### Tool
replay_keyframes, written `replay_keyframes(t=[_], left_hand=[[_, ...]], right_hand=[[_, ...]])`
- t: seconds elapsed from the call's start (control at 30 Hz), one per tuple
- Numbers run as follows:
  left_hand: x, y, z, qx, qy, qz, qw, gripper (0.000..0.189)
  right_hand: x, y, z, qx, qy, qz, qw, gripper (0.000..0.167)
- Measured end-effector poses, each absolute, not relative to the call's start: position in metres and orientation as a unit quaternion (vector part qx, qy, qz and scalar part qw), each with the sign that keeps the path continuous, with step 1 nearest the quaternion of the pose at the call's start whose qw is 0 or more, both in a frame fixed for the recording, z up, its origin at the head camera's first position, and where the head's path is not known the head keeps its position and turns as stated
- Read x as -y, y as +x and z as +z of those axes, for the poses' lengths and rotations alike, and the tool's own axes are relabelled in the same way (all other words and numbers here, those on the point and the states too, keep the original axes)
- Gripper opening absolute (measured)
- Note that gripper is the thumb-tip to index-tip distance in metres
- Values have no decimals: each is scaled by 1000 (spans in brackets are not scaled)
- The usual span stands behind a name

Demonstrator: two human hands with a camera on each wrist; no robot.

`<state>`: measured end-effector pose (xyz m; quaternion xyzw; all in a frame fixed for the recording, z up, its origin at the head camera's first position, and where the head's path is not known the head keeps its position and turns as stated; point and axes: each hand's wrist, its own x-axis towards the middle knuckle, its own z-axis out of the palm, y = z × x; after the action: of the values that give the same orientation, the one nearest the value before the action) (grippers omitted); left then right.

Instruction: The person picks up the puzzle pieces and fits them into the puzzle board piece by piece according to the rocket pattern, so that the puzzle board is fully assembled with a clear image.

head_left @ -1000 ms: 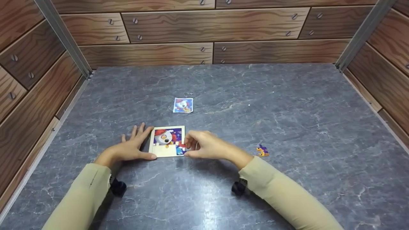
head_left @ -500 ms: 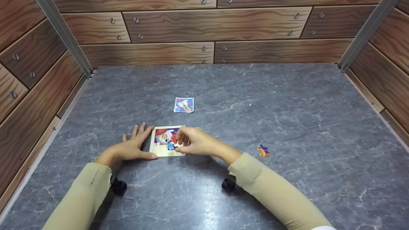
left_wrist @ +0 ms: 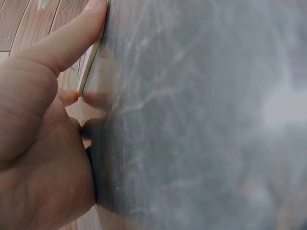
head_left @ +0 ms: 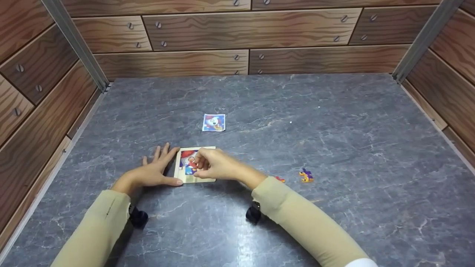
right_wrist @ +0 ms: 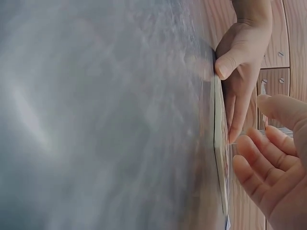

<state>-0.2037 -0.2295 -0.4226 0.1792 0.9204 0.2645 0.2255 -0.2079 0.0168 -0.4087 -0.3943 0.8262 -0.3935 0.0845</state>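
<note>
Pinches a blue puzzle piece (head_left: 190, 171) in the fingers of the right hand (head_left: 219, 165), over the puzzle frame (head_left: 193, 180). Touches the frame's left side with wide-spread fingers of the left hand (head_left: 152, 173). Has a purple-and-orange piece (head_left: 306, 176) farther right on the surface (head_left: 334, 141).

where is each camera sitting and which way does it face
Head: on the person's head, facing forward and down at the tabletop and puzzle tray; left hand, right hand and both sleeves show.
Left wrist: on that wrist, facing over the left hand toward the puzzle tray's edge; only that hand shows.
Right wrist: on that wrist, facing across the tabletop to the puzzle tray; right hand close, left hand beyond.
Shared: head and right wrist show both hands and the puzzle tray.
</note>
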Motion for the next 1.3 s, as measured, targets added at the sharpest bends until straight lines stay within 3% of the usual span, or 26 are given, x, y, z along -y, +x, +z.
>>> replay_keyframes(t=[1.3], left_hand=[[229, -203, -421, -918, 175, 270, 230, 108]], right_hand=[[16, -213, -413, -884, -388, -243, 97, 22]])
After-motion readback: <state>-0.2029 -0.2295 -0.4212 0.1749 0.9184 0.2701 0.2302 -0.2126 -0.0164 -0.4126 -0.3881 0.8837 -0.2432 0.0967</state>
